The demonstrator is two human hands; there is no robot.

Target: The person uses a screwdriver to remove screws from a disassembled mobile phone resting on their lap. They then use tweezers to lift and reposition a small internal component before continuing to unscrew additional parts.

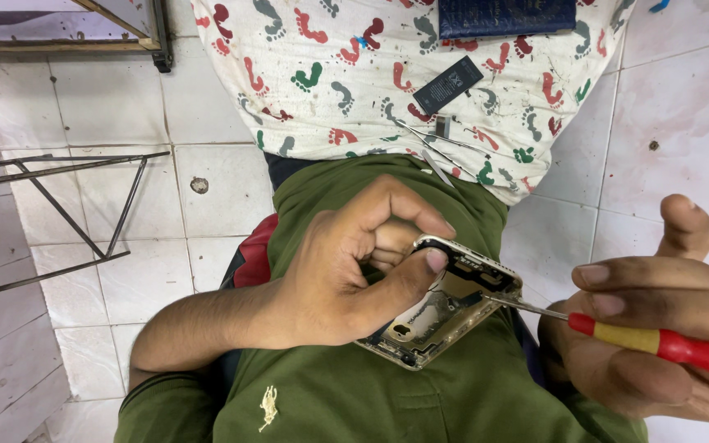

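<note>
At frame centre the left hand (338,275) clamps a gutted gold metal phone housing (441,308); the right hand (650,328) grips a red-and-yellow-handled screwdriver (617,328), tip inside. A slip could gouge components or jab the thumb.
</note>
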